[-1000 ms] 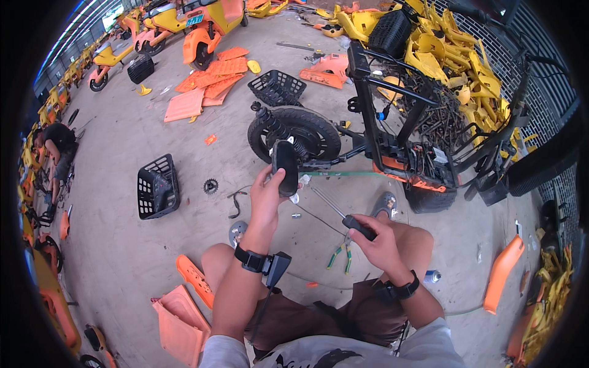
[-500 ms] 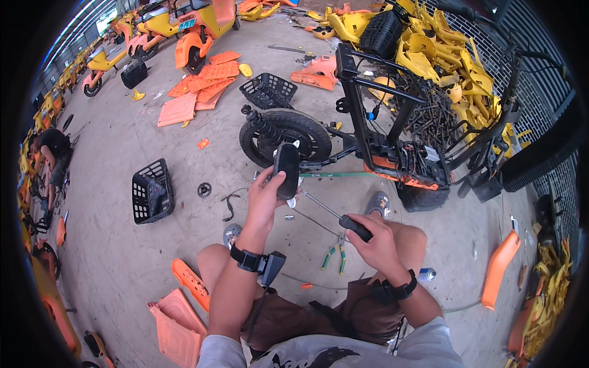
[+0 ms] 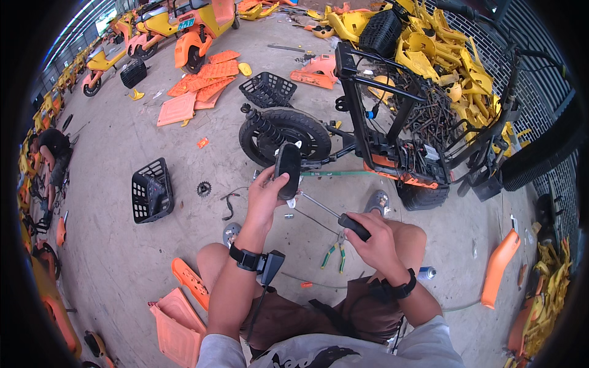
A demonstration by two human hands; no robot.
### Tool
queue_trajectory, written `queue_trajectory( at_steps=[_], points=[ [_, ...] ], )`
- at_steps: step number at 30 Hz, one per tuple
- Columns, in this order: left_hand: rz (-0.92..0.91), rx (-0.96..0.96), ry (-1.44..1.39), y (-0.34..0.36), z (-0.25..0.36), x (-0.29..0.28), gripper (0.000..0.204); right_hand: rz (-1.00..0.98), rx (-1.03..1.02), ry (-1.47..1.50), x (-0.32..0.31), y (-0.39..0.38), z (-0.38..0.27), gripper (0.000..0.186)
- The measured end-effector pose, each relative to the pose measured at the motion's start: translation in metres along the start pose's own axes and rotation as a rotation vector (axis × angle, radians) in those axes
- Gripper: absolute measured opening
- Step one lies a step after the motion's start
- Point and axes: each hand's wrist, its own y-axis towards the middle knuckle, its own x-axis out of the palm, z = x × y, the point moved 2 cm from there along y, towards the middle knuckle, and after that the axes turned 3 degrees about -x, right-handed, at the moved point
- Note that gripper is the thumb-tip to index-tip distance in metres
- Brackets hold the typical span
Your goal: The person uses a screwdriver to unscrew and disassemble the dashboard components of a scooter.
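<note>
My left hand point(image 3: 264, 195) is wrapped round a black oblong part with rounded ends point(image 3: 288, 170), held upright; small pale tabs show at its top and bottom, and its exact kind I cannot make out. My right hand point(image 3: 372, 238) grips the black handle of a screwdriver point(image 3: 354, 226). The shaft points up and left, its tip close to the part's lower right edge; whether they touch I cannot tell. Below the shaft, green-handled pliers point(image 3: 334, 254) lie on the floor, jaws upward. A small metal piece point(image 3: 289, 216) lies beneath the part.
Ahead lies a stripped scooter frame point(image 3: 392, 122) with its wheel point(image 3: 285, 136). Black baskets point(image 3: 152, 191) and orange panels point(image 3: 179, 325) lie around me. A spray can point(image 3: 427, 273) is by my right knee. Yellow panels point(image 3: 429, 49) are heaped at the far right. Another person point(image 3: 52, 159) crouches far left.
The black part has turned and shifted very slightly in my left hand. The screwdriver and my right hand have moved a touch left; everything else looks the same.
</note>
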Motion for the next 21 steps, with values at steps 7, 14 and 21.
queue_trajectory(
  at_steps=[7,14,21],
  points=[
    [0.003,0.007,-0.011,0.0009,-0.0018,-0.0024,0.043,0.01,0.006,-0.015,-0.0006,-0.0006,-0.0018,0.032],
    [-0.004,-0.004,-0.007,0.0001,-0.0022,-0.0014,0.044,0.02,0.004,-0.037,-0.0017,-0.0006,-0.0017,0.031],
    [-0.014,0.009,0.025,-0.0007,-0.0022,-0.0009,0.046,0.02,-0.022,-0.07,-0.0038,0.0006,-0.0059,0.033]
  ],
)
